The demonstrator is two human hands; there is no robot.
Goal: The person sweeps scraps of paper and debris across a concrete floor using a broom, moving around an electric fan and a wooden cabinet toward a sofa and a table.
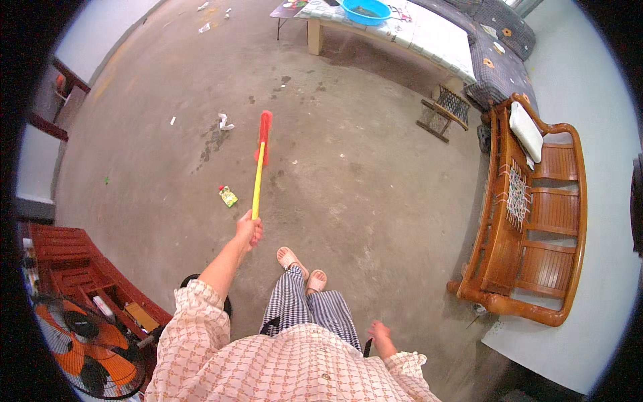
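Observation:
My left hand (pixel 248 230) is closed around the yellow handle of a broom (pixel 258 183). Its red head points away from me over the concrete floor; whether it touches the floor I cannot tell. A spouted pouch (pixel 228 197) with a red cap lies left of the handle. Farther off to the left is a crumpled white scrap (pixel 225 122) beside dark wet spots. My right hand (pixel 380 332) hangs low at my side, fingers loosely apart, with nothing seen in it.
A wooden bench (pixel 552 216) lines the right wall, with a folding stool (pixel 444 113) near its far end. A blue basin (pixel 365 11) sits on the covered table (pixel 432 42). At lower left are an orange-bladed fan (pixel 90 346) and red wooden furniture (pixel 65 246).

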